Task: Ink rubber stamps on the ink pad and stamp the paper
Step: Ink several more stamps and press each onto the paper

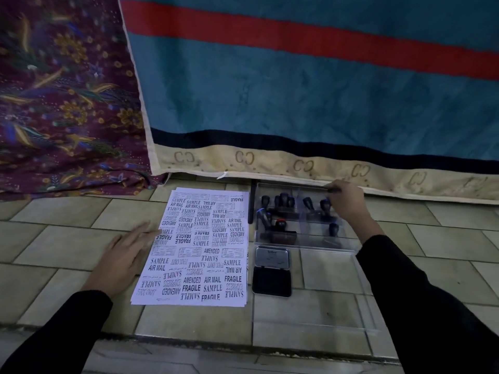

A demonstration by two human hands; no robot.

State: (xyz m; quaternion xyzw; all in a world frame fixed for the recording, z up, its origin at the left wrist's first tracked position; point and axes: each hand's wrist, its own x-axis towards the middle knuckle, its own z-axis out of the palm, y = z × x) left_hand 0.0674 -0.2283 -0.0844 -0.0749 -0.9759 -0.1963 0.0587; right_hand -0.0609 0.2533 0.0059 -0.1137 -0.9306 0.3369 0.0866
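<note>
My right hand (347, 201) curls over the stamps (283, 202), grip unclear; I'd seize one handle upright. Left hand (127, 255), spread flat, steadies the paper (199, 252) beside it.

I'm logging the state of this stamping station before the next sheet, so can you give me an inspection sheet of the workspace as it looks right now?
Surface: tiled floor, bare around the work.
Job's things: paper stack, top sheet almost filled with stamp prints; open ink pad right of it, lid up; rubber stamps in a clear plastic box.
Clutter: the box's clear lid lies flat near the ink pad.
Grippers: left hand flat, fingertips on the paper's left edge; right hand reaching over the box's far right corner, grasp unclear.
Cables: nothing seen.
Surroundings: teal cloth with red stripe and purple floral cloth hang behind.
</note>
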